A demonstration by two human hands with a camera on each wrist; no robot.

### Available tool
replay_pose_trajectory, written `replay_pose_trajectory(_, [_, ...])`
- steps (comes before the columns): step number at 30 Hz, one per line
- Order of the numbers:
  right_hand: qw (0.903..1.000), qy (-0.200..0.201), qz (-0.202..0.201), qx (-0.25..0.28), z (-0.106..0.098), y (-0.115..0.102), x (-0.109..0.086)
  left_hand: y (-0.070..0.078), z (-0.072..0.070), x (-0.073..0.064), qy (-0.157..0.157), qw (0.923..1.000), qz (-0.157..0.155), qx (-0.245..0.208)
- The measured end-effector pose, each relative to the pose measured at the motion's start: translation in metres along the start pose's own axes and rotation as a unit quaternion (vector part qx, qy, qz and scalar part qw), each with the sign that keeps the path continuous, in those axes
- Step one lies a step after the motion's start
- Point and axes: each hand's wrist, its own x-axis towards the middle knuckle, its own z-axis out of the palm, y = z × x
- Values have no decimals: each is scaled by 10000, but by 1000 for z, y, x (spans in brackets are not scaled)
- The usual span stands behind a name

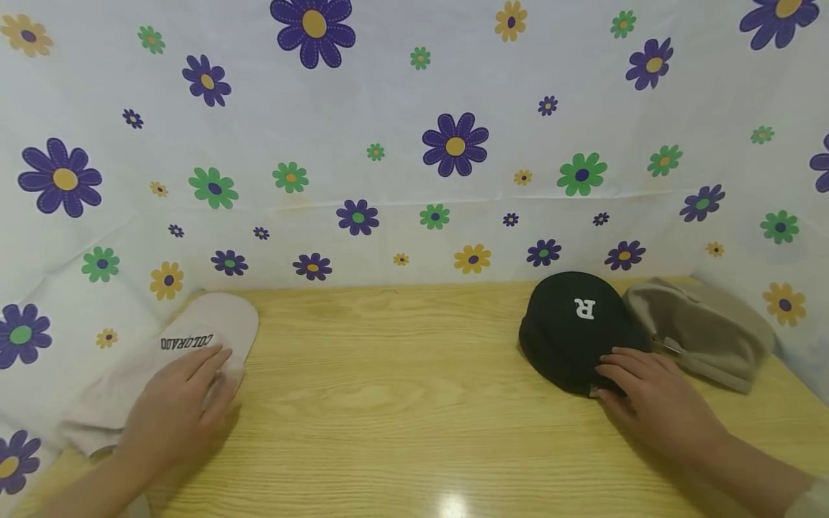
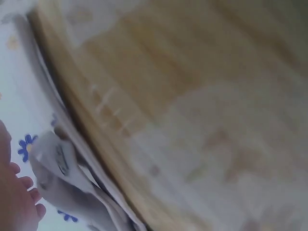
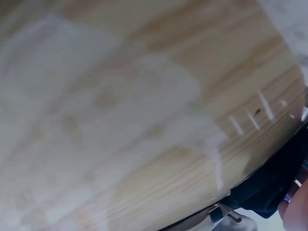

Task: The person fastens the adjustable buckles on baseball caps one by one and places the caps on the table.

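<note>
At the left of the table in the head view lies a pale pink cap [image 1: 184, 324] with dark COLORADO lettering, its rounded end pointing away from me. My left hand [image 1: 178, 396] rests over its near right side, fingers extended below the letters. A black cap [image 1: 560, 331] with a white letter R sits at the right. My right hand [image 1: 660, 403] touches its near right edge, fingers on top and thumb lower at the side. Right beside it, a beige-brown cap [image 1: 706, 331] leans close. In the right wrist view, my fingertips [image 3: 286, 204] are at the dark fabric.
The wooden table [image 1: 382, 403] stretches between the two sides. A white cloth [image 1: 388, 93] with purple, green and yellow flowers hangs behind it and along both sides. Something pale with a curved edge [image 1: 139, 507] shows at the bottom left.
</note>
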Motion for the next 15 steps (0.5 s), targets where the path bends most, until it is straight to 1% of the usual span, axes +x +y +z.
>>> replay_pose_trajectory(2, [9999,-61,71,-63,0,1,-1,-6,-1,-3,-48,9997,-227,-46])
replay_pose_trajectory(4, [9998,-105,150,-96,-1,2,-2,-12,-3,-6,-194,9988,-441,-55])
replay_pose_trajectory(7, [9995,-145,243,-120,-2,3,-2,-20,-7,-11,-577,9945,-874,-67])
replay_pose_trajectory(8, [9995,-154,267,-121,-3,4,-2,-21,-9,-12,-692,9928,-975,-61])
replay_pose_trajectory(10, [9995,-137,272,-130,-3,4,-2,-23,-12,-13,-1028,9864,-1276,-98])
replay_pose_trajectory(12, [9997,-73,213,-121,-3,5,-2,-23,-14,-13,-1425,9770,-1576,-175])
replay_pose_trajectory(15, [9998,42,150,-94,-4,5,-1,-22,-16,-13,-1885,9628,-1919,-268])
